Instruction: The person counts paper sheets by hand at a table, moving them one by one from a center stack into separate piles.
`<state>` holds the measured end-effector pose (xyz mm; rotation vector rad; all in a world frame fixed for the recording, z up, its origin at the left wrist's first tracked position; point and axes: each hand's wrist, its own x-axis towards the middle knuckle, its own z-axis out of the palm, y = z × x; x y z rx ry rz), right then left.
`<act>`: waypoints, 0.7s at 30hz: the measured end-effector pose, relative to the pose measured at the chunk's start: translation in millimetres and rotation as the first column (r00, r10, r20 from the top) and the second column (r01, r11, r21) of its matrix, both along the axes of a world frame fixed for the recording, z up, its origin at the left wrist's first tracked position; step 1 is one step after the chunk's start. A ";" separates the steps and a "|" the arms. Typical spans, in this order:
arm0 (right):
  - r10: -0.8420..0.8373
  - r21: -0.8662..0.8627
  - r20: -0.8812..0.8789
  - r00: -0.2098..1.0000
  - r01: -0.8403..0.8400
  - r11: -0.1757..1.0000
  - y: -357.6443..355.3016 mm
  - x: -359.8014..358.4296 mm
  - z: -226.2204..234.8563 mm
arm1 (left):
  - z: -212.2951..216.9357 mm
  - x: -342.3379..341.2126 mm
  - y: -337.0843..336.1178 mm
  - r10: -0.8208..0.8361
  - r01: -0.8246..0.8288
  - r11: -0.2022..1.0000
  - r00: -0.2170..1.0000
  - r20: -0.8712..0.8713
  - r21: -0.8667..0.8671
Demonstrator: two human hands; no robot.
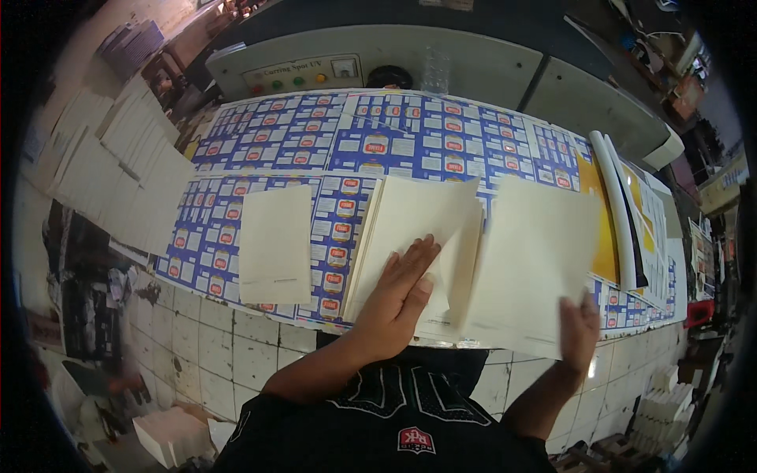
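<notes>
Cream paper point(536, 256) is pinched at its edge by the right hand point(580, 335); left of that grip, the left hand point(400, 299) rests, fingers straight, on a paper stack point(422, 206).

- The right hand point(580, 327) is motion-blurred; its fingers run together, and how they meet the paper cannot be told.
- The cream sheet point(540, 260) beside it is smeared along its edges; one layer or several is unclear.
- The left hand point(402, 296) hides part of the paper stack point(426, 205) beneath its palm.
- Small print on the separate pale sheet point(276, 229) is too fine to read.
- The black shirt point(315, 441) is cut off by the lower edge.
</notes>
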<state>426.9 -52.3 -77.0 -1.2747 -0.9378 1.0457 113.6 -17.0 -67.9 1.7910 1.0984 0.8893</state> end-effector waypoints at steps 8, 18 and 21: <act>0.294 -0.203 -0.301 0.907 -0.362 0.910 36.6 -129.4 -1.0 | 0.0 -3.4 -8.5 -0.097 0.101 0.990 0.994 -0.048 0.096; -0.153 0.079 -0.122 0.981 0.163 0.983 9.1 5.8 -5.9 | -5.4 14.0 -7.7 0.019 0.111 0.963 0.882 -0.471 0.247; -0.162 0.204 -0.125 0.979 0.185 0.961 -9.3 53.0 -3.3 | -10.2 15.5 -8.4 -0.020 0.210 0.953 0.763 -0.646 0.219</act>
